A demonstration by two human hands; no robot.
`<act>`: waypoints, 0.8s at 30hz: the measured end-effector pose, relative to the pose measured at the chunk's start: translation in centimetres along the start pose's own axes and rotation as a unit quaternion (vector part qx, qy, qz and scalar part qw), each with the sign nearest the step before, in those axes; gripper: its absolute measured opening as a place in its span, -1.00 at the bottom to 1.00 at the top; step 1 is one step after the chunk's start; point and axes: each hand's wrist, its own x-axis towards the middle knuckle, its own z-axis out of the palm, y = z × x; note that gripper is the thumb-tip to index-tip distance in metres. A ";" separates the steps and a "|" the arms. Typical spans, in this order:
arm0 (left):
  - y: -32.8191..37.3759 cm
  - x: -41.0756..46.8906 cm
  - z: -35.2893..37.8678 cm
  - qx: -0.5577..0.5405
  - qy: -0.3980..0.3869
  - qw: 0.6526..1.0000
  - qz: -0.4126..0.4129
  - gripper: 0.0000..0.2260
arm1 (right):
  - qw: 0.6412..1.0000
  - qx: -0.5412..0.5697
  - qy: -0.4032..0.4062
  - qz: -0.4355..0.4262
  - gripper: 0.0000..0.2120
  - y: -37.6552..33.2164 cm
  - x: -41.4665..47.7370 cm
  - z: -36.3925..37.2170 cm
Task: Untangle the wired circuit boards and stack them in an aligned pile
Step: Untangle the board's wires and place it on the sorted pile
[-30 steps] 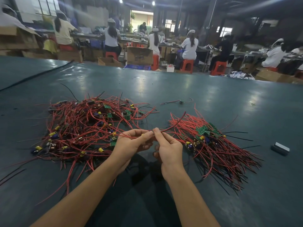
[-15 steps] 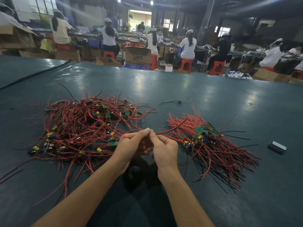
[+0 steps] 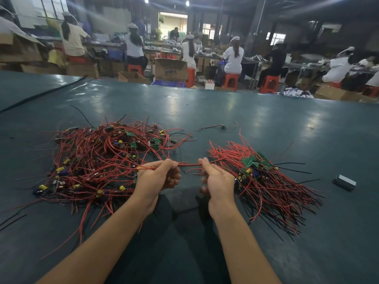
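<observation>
Your left hand (image 3: 158, 178) hangs just above the worktop (image 3: 225, 107), its back turned toward you. Its fingers (image 3: 174, 178) are curled in toward the palm. At the top of that loose fist, thumb and forefinger pinch a red wire (image 3: 189, 164).

Your right hand (image 3: 218, 179) is beside it, with a short gap between the two. Its fingers (image 3: 204, 181) are curled the same way, and its thumb and forefinger pinch the same wire further along. The wire runs nearly level and fairly straight across the gap between your two pinches. Past your left hand it goes on toward the heap, and past your right hand toward the pile. I cannot tell whether either palm hides a board.

The heap (image 3: 98, 160) lies to the left of your left hand. Its red leads loop over one another, with small green boards and yellow-capped parts scattered through them. The pile (image 3: 264, 177) lies just beside your right hand. Its green boards are bunched near the upper middle, and its red and black leads fan out roughly parallel toward the lower right.

A stray lead (image 3: 222, 126) with a small dark part lies alone on the worktop, beyond the gap between heap and pile. A small grey block (image 3: 345, 182) lies well to the right of the pile.
</observation>
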 end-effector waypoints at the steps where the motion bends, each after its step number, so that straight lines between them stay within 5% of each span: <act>1: 0.0 0.0 0.1 0.002 -0.003 1.000 0.003 -0.67 | 1.000 0.007 0.004 0.002 -0.72 -0.1 0.2 -0.2; 11: 0.4 0.2 -0.3 -0.015 0.001 1.000 0.003 -0.64 | 0.983 0.160 -0.058 0.063 -0.89 -0.7 0.1 -0.3; 24: 0.8 0.2 -0.3 -0.043 -0.029 0.998 -0.022 -0.60 | 0.959 0.239 -0.096 0.120 -0.68 -1.2 0.1 -1.0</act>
